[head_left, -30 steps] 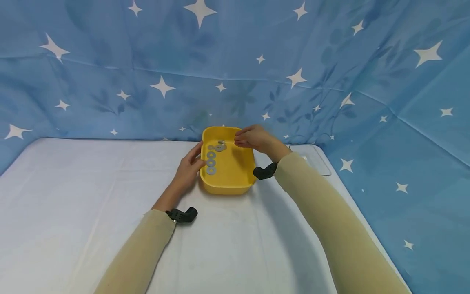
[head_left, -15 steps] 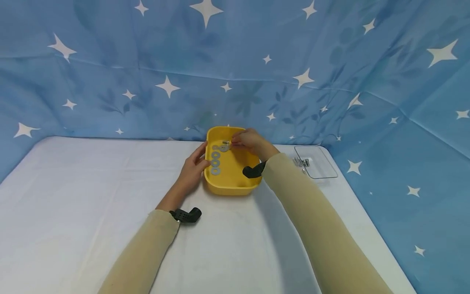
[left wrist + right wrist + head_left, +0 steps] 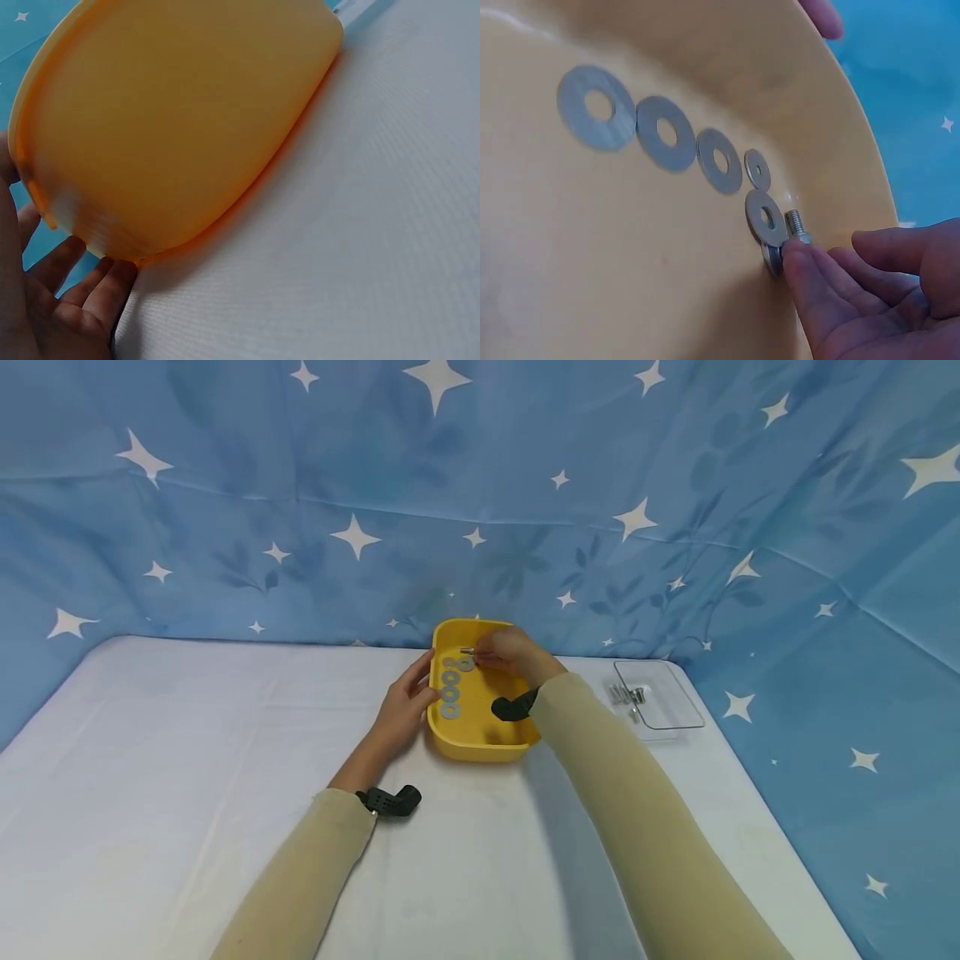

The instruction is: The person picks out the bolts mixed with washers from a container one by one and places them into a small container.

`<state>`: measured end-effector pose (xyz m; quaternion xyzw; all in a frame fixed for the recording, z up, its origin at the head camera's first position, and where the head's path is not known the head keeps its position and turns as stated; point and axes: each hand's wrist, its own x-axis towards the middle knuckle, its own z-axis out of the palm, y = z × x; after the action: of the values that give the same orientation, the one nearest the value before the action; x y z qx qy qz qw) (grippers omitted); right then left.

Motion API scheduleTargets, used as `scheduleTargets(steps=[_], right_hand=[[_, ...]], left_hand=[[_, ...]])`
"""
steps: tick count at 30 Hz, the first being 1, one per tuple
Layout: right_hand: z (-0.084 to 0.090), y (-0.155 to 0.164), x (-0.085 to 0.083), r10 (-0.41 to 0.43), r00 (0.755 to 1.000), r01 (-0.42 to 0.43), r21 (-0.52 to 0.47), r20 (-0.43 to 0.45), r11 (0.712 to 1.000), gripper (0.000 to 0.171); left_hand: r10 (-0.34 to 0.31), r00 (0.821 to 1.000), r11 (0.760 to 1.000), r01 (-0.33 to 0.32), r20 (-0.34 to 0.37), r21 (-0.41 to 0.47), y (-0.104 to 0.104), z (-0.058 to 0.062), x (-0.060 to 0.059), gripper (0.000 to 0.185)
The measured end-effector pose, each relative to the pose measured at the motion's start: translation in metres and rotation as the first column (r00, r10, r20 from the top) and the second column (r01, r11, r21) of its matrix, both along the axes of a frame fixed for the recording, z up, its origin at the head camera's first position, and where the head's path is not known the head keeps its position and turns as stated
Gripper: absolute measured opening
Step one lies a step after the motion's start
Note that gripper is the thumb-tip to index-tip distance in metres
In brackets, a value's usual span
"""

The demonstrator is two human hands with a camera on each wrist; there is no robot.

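Note:
A yellow tray (image 3: 480, 752) stands on the white table. Along its left inner side lie several flat metal washers (image 3: 667, 142), a smaller washer (image 3: 757, 169) and a short bolt (image 3: 795, 223). My left hand (image 3: 403, 706) holds the tray's left side, with the thumb at the rim and the other fingers against the outer wall in the left wrist view. My right hand (image 3: 510, 652) reaches into the far part of the tray. In the right wrist view its index fingertip is right at the bolt and the overlapping washers, with the thumb held apart.
Right of the tray sits a clear plastic box (image 3: 678, 727) with several small screws (image 3: 636, 695) in it. A blue star-patterned curtain (image 3: 300, 568) hangs behind and to the right of the white table (image 3: 187, 760).
My right hand has lowered into the tray from above its right rim, down to the washers and bolt. The left hand stays at the tray's side. The head view has shifted slightly left.

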<state>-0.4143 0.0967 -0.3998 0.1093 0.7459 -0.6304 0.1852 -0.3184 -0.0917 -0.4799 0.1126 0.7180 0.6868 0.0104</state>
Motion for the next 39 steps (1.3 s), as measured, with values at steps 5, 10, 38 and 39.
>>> scheduleTargets(steps=[5,10,38,39], right_hand=[[-0.002,-0.007,0.001,0.043,0.999,-0.043,-0.019,0.007,0.999,0.038],[-0.003,-0.015,0.005,0.054,0.999,-0.054,-0.030,0.007,0.998,0.037],[-0.017,-0.038,0.009,0.136,0.990,-0.134,0.055,-0.037,0.990,0.031],[-0.018,-0.038,0.009,0.136,0.990,-0.134,0.056,-0.034,0.989,0.031]], left_hand=[[-0.001,1.000,1.000,0.001,-0.003,-0.009,0.003,0.001,0.001,0.071],[0.005,1.000,1.000,-0.005,-0.011,-0.029,0.006,0.001,0.001,0.071],[-0.025,1.000,0.999,0.025,0.000,-0.027,0.000,0.024,0.014,0.070],[-0.023,1.000,0.999,0.023,-0.007,-0.023,0.000,0.019,0.011,0.070]])
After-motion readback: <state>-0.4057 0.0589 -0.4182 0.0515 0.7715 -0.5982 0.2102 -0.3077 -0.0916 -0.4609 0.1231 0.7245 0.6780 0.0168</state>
